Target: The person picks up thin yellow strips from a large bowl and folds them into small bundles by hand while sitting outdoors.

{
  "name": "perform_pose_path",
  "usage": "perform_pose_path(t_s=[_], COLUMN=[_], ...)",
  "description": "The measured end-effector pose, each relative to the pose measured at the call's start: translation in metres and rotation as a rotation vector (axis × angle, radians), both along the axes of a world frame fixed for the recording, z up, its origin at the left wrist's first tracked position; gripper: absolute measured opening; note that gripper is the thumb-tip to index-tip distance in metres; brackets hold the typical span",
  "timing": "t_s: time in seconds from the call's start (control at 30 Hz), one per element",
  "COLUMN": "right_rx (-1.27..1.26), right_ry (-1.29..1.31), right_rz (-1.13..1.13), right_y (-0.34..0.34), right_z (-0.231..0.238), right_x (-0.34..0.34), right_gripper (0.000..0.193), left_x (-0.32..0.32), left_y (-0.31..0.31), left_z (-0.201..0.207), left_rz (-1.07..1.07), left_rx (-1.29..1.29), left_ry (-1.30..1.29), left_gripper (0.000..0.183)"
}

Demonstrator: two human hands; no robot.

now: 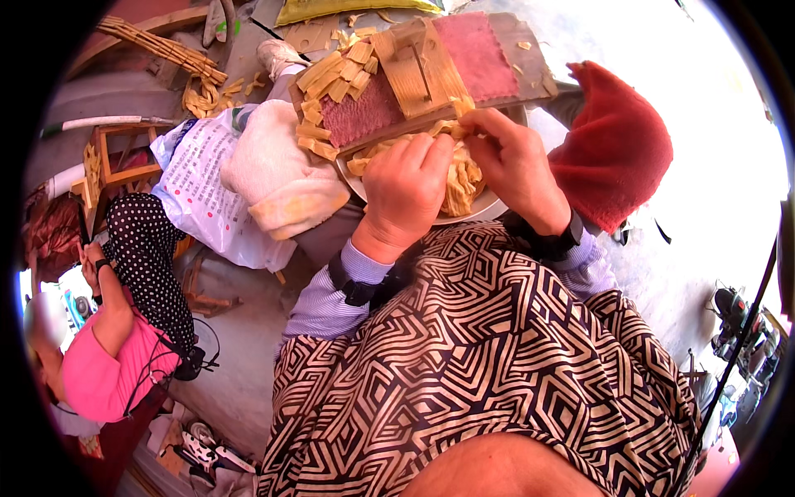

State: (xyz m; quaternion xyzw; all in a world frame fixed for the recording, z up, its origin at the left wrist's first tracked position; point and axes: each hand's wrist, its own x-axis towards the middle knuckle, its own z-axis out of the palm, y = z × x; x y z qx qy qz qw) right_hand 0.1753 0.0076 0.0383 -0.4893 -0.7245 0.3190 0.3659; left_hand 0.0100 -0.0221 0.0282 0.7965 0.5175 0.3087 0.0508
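Note:
My left hand is closed above a white basin, its fingertips turned under; what it grips, if anything, is hidden. Beside it my right hand pinches a pale yellow flat strip between thumb and fingers. More curled strips of the same colour fill the basin beneath both hands. A board lies across the basin's far side, covered with pink cloth. On it sits a wooden block with a slot. Short cut yellow pieces are heaped at the board's left.
A red cloth hangs to the right of the basin, and a pale towel lies to its left. Farther left are a white plastic bag and a seated person in a pink top. Bundled strips rest at the far left.

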Motion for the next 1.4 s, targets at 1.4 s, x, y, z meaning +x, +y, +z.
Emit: perform_pose_path(t_s=[1.4], right_rx=[-0.161], right_ry=[0.033], right_rz=[0.209], right_y=[0.095], right_z=[-0.012], right_x=[-0.003], right_gripper=[0.011], left_x=[-0.056], left_y=[0.082], left_z=[-0.035], left_rz=[0.132], left_rx=[-0.857], left_ry=[-1.120], left_gripper=[0.011])
